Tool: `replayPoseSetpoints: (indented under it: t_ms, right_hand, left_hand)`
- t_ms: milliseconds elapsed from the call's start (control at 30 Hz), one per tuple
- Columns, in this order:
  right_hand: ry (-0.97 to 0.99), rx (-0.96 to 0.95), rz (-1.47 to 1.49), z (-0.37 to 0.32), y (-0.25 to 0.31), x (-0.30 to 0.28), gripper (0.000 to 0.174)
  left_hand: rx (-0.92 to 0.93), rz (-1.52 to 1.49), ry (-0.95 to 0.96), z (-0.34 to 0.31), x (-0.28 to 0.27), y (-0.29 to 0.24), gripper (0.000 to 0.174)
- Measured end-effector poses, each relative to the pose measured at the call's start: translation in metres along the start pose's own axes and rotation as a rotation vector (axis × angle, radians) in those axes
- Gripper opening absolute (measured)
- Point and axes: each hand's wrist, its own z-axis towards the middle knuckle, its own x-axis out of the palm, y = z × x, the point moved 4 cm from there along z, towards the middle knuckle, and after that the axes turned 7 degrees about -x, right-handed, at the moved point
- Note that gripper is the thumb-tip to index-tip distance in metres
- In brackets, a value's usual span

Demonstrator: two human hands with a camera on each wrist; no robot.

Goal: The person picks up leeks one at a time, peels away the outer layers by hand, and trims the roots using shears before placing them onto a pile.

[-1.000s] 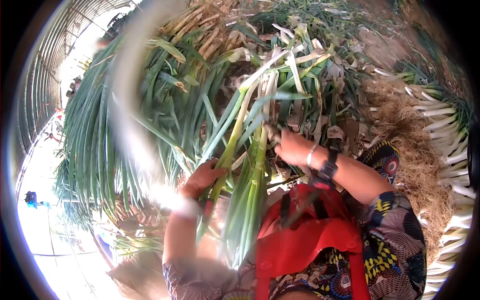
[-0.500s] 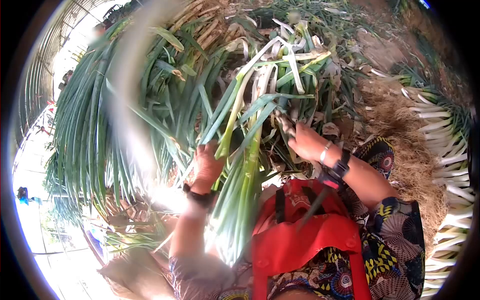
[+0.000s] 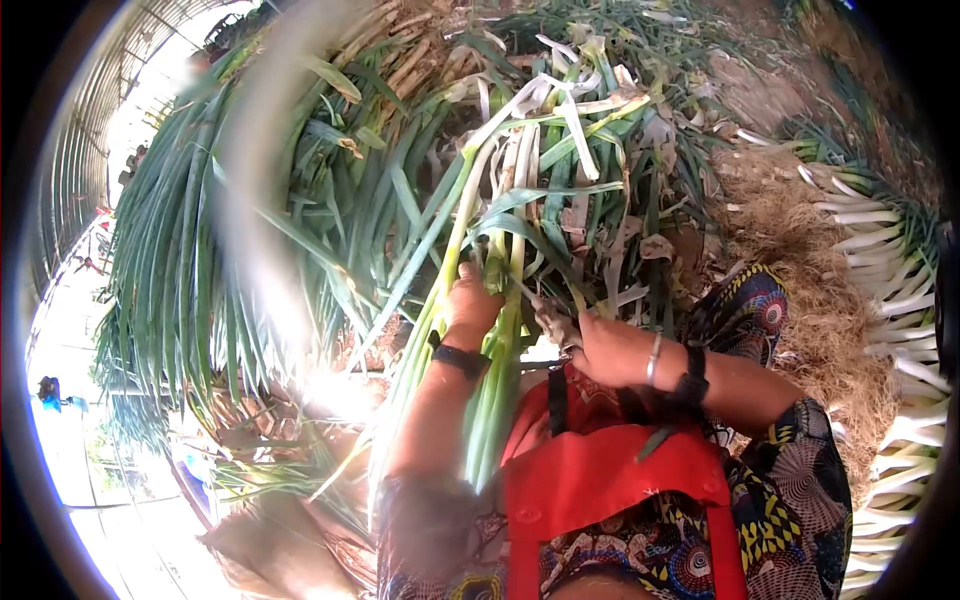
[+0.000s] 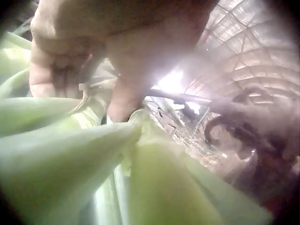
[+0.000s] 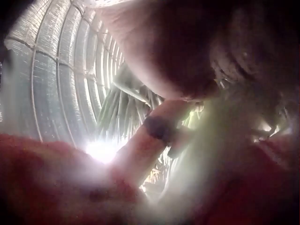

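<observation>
My left hand (image 3: 473, 305) grips long green onions (image 3: 485, 430) by their pale green stalks, whose leaves fan down toward my lap. In the left wrist view its thumb (image 4: 126, 101) presses down between the stalks. My right hand (image 3: 615, 350) holds a knife (image 3: 555, 325) with a grey, ragged-looking handle. The thin blade (image 4: 183, 97) points at the stalks and ends close to the left thumb. Above the hands, whitish onion stems (image 3: 515, 165) lie partly bent over the heap.
A big pile of green onions (image 3: 170, 270) hangs at the left. Trimmed white onions (image 3: 885, 240) lie in a row at the right, beside a mat of roots (image 3: 800, 360). A red apron (image 3: 610, 480) covers my lap. Leaf scraps (image 3: 640, 240) lie ahead.
My left hand has moved right and up onto the stalks. The right hand first drew away to the right, then came down and back toward the left hand with the knife.
</observation>
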Motion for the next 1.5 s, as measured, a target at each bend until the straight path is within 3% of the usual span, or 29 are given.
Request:
replayPoseSetpoints:
  t_ms: [133,167,267,400,533,567,600,667,767,867,933,1067,1167,1267,1333,1367,1433,1500]
  right_hand:
    - [-0.069,0.052,0.007,0.002,-0.002,-0.012,0.045]
    - [-0.093,-0.033,-0.05,-0.004,0.006,-0.009,0.045]
    - [0.075,-0.034,0.0,-0.024,0.019,-0.004,0.044]
    - [-0.143,-0.073,-0.037,0.009,-0.001,-0.014,0.04]
    - [-0.085,-0.138,-0.094,0.0,0.013,-0.03,0.04]
    - [-0.063,-0.038,0.055,-0.008,0.008,-0.019,0.04]
    - [0.01,-0.038,-0.015,-0.019,0.017,-0.016,0.041]
    - [-0.002,-0.123,0.031,-0.027,0.022,-0.008,0.042]
    - [0.004,-0.073,-0.029,-0.017,0.02,-0.015,0.044]
    - [-0.145,-0.095,0.008,0.001,0.007,-0.021,0.042]
    - [-0.096,-0.189,-0.08,0.008,0.003,-0.022,0.043]
    - [0.014,-0.066,-0.014,-0.013,0.013,-0.021,0.044]
    - [0.12,-0.112,0.028,-0.033,0.031,-0.022,0.048]
    - [0.084,-0.029,-0.012,-0.01,0.02,-0.029,0.05]
    - [-0.057,-0.058,-0.005,0.01,0.003,-0.026,0.041]
    - [-0.087,-0.181,-0.126,0.019,0.002,-0.031,0.041]
    - [-0.08,-0.229,-0.163,0.023,-0.004,-0.032,0.04]
    - [0.0,-0.082,0.007,0.014,0.006,-0.038,0.04]
  left_hand:
    - [-0.03,-0.056,0.04,0.008,0.006,0.007,0.07]
    - [-0.042,-0.105,0.042,0.006,0.005,0.008,0.068]
    - [-0.055,-0.182,-0.007,-0.001,0.0,0.007,0.065]
    - [0.002,-0.297,-0.006,-0.013,-0.018,0.0,0.069]
    - [-0.014,-0.281,-0.014,-0.029,-0.037,-0.007,0.078]
    - [0.025,-0.276,-0.034,-0.021,-0.031,0.001,0.08]
    - [0.013,-0.282,-0.019,-0.022,-0.035,-0.001,0.08]
    - [-0.006,-0.294,0.015,-0.025,-0.038,-0.004,0.08]
    - [0.042,-0.312,-0.013,-0.022,-0.032,0.0,0.079]
    - [0.044,-0.312,-0.009,-0.022,-0.032,0.0,0.08]
    - [0.035,-0.311,0.006,-0.021,-0.031,-0.001,0.08]
    - [0.076,-0.335,-0.035,-0.022,-0.029,0.004,0.079]
    - [0.073,-0.36,-0.051,-0.021,-0.028,0.001,0.075]
    - [0.037,-0.39,0.006,-0.023,-0.031,-0.001,0.077]
    - [0.036,-0.388,0.037,-0.016,-0.024,0.007,0.081]
    - [0.04,-0.369,0.035,-0.019,-0.028,0.004,0.081]
    - [0.05,-0.334,0.032,-0.025,-0.033,-0.005,0.081]
    - [0.048,-0.362,0.034,-0.024,-0.033,-0.005,0.08]
